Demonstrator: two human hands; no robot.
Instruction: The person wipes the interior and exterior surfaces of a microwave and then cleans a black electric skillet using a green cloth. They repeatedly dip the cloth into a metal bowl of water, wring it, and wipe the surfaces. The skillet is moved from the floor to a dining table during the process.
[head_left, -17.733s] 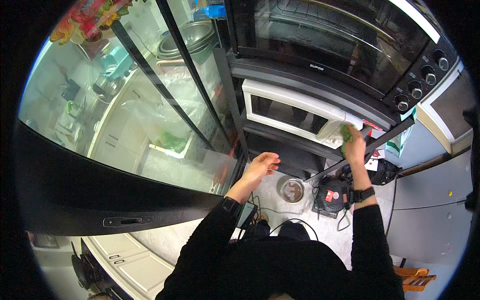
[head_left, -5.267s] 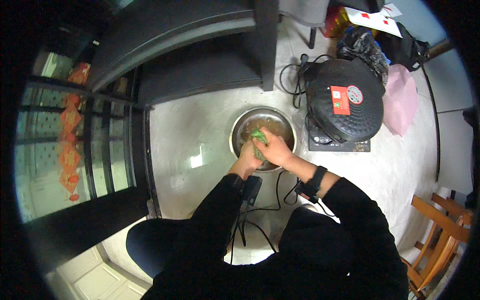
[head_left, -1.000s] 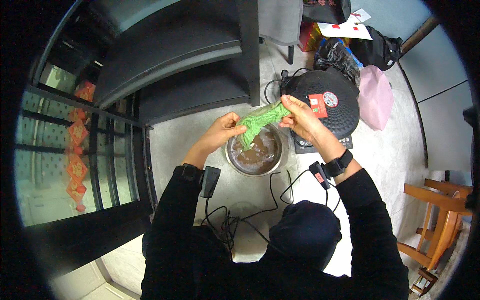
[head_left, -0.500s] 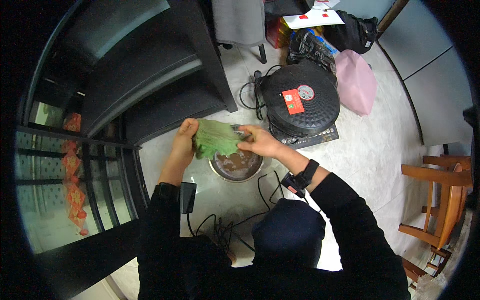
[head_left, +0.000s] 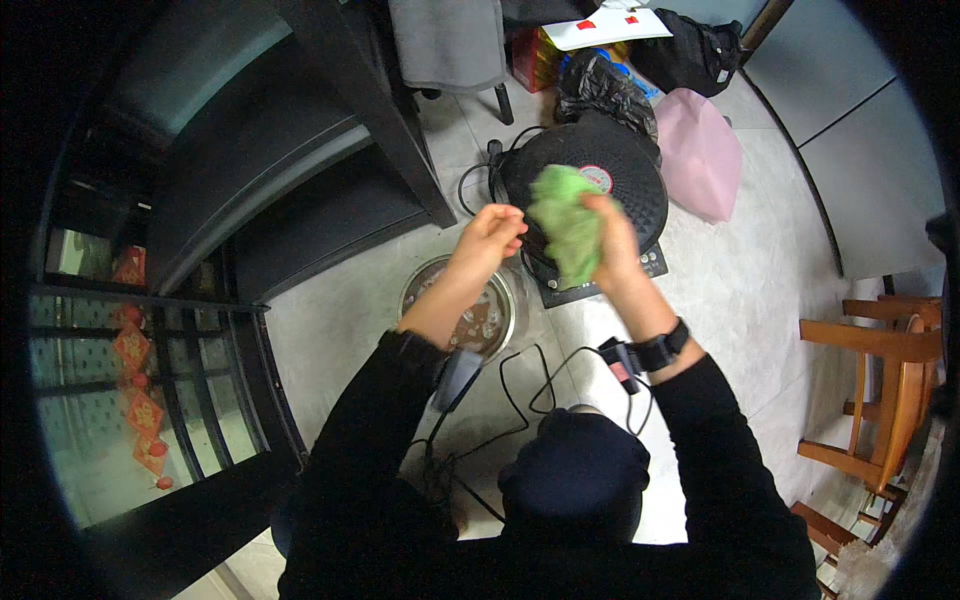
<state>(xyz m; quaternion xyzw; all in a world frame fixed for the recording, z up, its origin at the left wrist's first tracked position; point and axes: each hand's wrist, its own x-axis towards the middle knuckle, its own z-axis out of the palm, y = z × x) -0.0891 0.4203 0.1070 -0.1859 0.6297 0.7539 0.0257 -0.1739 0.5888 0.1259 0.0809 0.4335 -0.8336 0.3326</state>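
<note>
Both hands are raised over the floor: the right hand (head_left: 612,240) now grips the bunched green cloth (head_left: 565,222) alone, while the left hand (head_left: 488,232), which shared it half a second ago, has let go and curls empty just beside it. Cloth and hands now sit above the round black electric cooker (head_left: 620,180) instead of the metal bowl (head_left: 462,310), whose contents are hard to make out.
</note>
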